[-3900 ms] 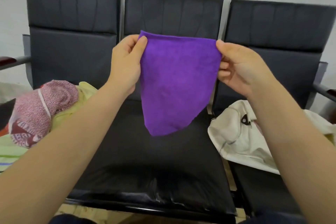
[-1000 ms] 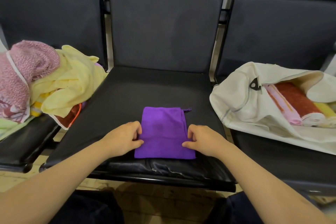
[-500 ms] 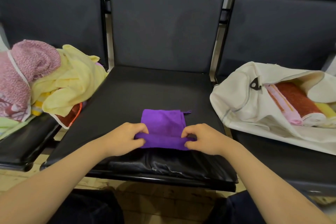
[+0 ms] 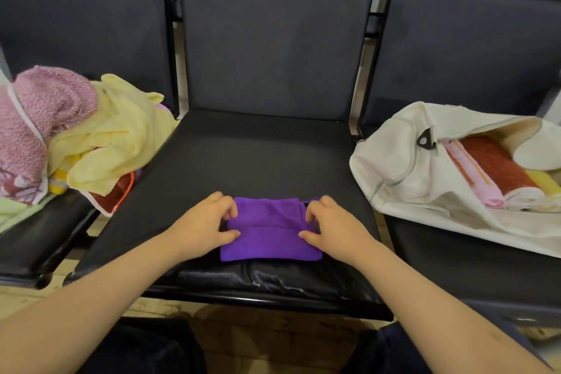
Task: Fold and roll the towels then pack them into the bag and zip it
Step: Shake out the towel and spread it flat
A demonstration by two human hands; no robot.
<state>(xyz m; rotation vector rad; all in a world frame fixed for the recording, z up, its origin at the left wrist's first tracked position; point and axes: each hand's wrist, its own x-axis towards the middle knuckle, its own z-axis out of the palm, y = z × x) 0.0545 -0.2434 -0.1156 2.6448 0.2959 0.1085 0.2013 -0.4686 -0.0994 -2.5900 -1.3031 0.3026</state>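
Curled fingers [image 4: 226,209] of left hand [image 4: 202,225] and right hand [image 4: 334,227] pinch opposite ends of a folded purple microfibre towel [image 4: 270,237] lying crosswise.

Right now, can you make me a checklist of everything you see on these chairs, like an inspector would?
Surface: black middle seat, worn and cracked at its front edge.
Job's things: purple towel lies near that seat's front, one layer folded over another; white bag lies open on the right seat, with red, pink and yellow rolled towels inside.
Clutter: loose towel pile on the left seat, pink and yellow ones on top.
Hands: left hand and right hand pinch the purple towel's side edges.
Cables: nothing seen.
Surroundings: dark seat backs; brownish floor below.
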